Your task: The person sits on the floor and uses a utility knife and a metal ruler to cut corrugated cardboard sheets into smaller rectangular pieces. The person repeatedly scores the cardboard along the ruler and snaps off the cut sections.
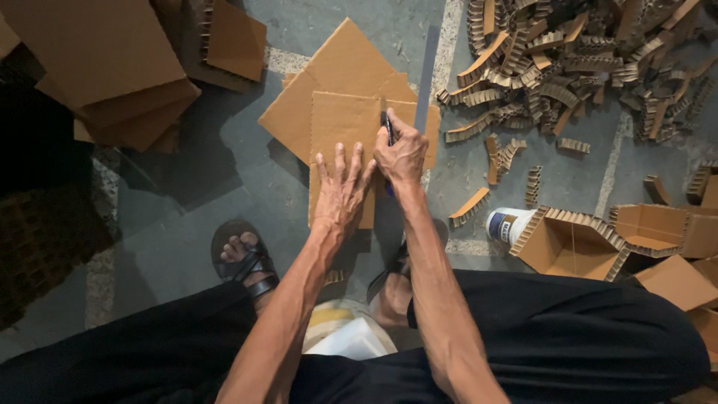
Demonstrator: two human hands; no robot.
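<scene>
Item: cardboard sheet [340, 123], flat on the grey floor [224, 187] in the middle of the scene, lying on top of a second, turned sheet [340, 60].

Left hand [342, 191]: we see it pressed flat on the near half of the top sheet, fingers spread apart, gripping nothing.

Right hand [402, 155]: closed around a dark pen-like tool [387, 127] (knife or marker, we cannot tell which), its tip on the sheet's right part. A long grey straightedge [426, 71] lies just beside it, running far up the floor.

State of work, as we judge it:
- Done: a large heap of short corrugated strips [576, 60] at far right, with a few strays nearer in; a partly built cardboard box [572, 239] with strip-lined walls at near right.
- In hand: one line on the top sheet, apparently only begun, since the tool sits near the far edge.
- Left: a stack of uncut sheets [112, 67] at far left looks untouched.

Also present: a white glue bottle [507, 224] lying touching the box; a sandalled foot [245, 258] near left.

Hard to make out: no cut or mark line shows on the sheet. The right foot is mostly hidden by the forearm. The pale object [348, 337] between the knees is cut off by the arms. The dark left margin is unreadable.
</scene>
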